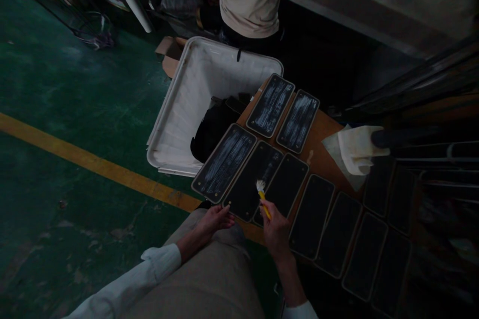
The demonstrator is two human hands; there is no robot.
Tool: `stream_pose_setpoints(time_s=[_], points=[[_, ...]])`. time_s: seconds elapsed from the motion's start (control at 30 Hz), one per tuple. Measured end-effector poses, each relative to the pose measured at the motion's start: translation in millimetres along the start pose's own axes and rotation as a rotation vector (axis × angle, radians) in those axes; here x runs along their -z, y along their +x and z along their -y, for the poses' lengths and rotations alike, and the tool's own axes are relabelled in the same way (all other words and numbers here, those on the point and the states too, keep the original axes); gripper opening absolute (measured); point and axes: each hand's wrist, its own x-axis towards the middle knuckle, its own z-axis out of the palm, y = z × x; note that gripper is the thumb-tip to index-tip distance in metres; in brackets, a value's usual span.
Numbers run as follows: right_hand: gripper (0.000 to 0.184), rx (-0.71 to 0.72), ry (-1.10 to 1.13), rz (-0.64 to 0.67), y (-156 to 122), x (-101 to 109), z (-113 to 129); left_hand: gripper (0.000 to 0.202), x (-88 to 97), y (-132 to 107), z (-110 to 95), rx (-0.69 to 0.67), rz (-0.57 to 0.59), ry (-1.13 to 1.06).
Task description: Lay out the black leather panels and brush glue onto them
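My right hand (pixel 276 227) grips a paintbrush (pixel 266 208) by its yellow handle. The pale bristles rest on a flat black rectangular panel (pixel 247 184), which has white smears near its upper end. At that panel's near corner, my left hand (pixel 217 220) pinches the edge between thumb and fingers. To the left lies a panel streaked with white (pixel 224 162). Close on the right is another black panel (pixel 288 184), its surface dark and without streaks. Two more white-streaked panels (pixel 270 104) lie farther up the brown board (pixel 318 149).
Several dark panels (pixel 312 214) line the board's right side. A whitish container (pixel 357 149) sits on a pale sheet beyond them. Left of the board stands a white bin (pixel 175 109) with black items inside. A person in a beige shirt (pixel 252 0) is ahead, beside a worktop (pixel 374 15).
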Motion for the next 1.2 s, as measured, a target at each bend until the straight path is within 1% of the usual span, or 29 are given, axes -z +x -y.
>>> stream_pose_setpoints(time_s=[0.1,0.17,0.2,0.27,0.33,0.4,0.47,0.5,0.53,0.6,0.7,0.77,0.8,0.87,0.9,0.97,1.03,1.13,1.2], points=[[0.024,-0.043,0.082,0.085,-39.4,-4.1,19.0,0.028,-0.6,-1.8,2.5,-0.037,-0.013,-0.016],[0.023,-0.071,0.145,0.143,-52.2,-1.4,25.8,0.028,-1.8,-2.9,2.2,-0.04,-0.015,-0.02],[0.023,-0.089,0.176,0.16,-52.6,1.8,26.6,0.029,-2.4,-3.3,1.8,-0.037,-0.013,-0.02],[0.023,-0.118,0.224,0.147,-40.5,11.5,22.2,0.031,-3.2,-4.0,0.6,-0.039,-0.017,-0.013],[0.025,-0.111,0.226,0.066,-13.8,22.7,10.7,0.033,-3.6,-4.7,-0.3,-0.05,-0.026,-0.003],[0.026,-0.063,0.175,-0.032,17.8,30.9,-4.3,0.034,-4.1,-5.7,-1.0,-0.065,-0.02,0.005],[0.026,-0.002,0.099,-0.083,40.6,32.1,-17.3,0.033,-5.0,-7.0,-1.6,-0.073,-0.015,0.006],[0.026,0.027,0.062,-0.079,45.0,29.7,-21.4,0.033,-5.7,-7.6,-1.9,-0.074,-0.02,0.006],[0.026,0.052,0.029,-0.061,43.7,25.5,-23.2,0.032,-6.4,-8.1,-2.1,-0.073,-0.028,0.005],[0.025,0.089,-0.009,-0.002,25.3,14.1,-20.1,0.032,-7.6,-8.8,-2.2,-0.069,-0.04,0.005],[0.025,0.084,0.026,0.109,-22.9,0.3,-2.7,0.032,-8.4,-9.0,-1.5,-0.081,-0.038,0.011],[0.024,0.04,0.096,0.193,-49.1,-1.4,11.2,0.031,-8.3,-9.0,-0.9,-0.083,-0.042,0.017],[0.024,-0.001,0.14,0.227,-56.6,0.2,17.2,0.032,-8.1,-9.0,-0.7,-0.081,-0.044,0.021],[0.023,-0.11,0.243,0.276,-58.5,6.1,24.9,0.032,-7.5,-9.1,-0.5,-0.084,-0.041,0.03],[0.024,-0.167,0.302,0.293,-53.4,9.4,26.0,0.031,-7.2,-9.2,-0.5,-0.089,-0.036,0.033],[0.027,-0.251,0.423,0.312,-34.2,14.5,22.6,0.031,-6.3,-9.0,-0.6,-0.099,-0.03,0.039],[0.03,-0.268,0.503,0.303,-8.0,16.9,12.8,0.032,-5.2,-7.9,-0.3,-0.109,-0.02,0.045],[0.032,-0.223,0.48,0.19,34.7,19.6,-7.0,0.036,-3.7,-4.3,1.3,-0.123,-0.005,0.054],[0.032,-0.153,0.393,0.054,61.3,24.8,-18.4,0.039,-3.0,-1.7,2.7,-0.125,-0.003,0.056]])
